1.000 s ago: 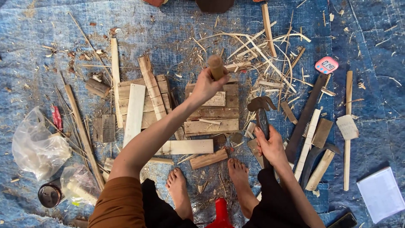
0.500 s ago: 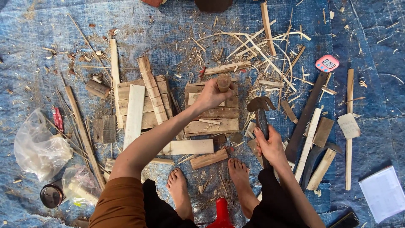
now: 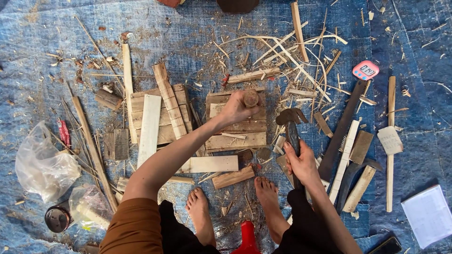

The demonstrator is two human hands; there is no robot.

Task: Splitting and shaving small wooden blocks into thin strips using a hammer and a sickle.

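Observation:
My left hand (image 3: 236, 108) grips a short round wooden peg (image 3: 251, 98) and holds it upright on a small slatted wooden panel (image 3: 235, 136) lying on the blue tarp (image 3: 188, 42). My right hand (image 3: 301, 162) holds the dark handle of a claw hammer (image 3: 291, 123), whose head rests low just right of the panel. My two bare feet (image 3: 235, 214) are planted below the panel.
A second slatted panel (image 3: 141, 101) with planks across it lies to the left. Loose planks, sticks and shavings litter the tarp. A pink timer (image 3: 365, 70), a dark blade (image 3: 340, 129) and a wooden spatula (image 3: 390, 141) lie right; plastic bags (image 3: 42, 164) lie left.
My left hand has brought the peg down from above the panel's top edge onto the panel. The hammer and right hand have barely moved.

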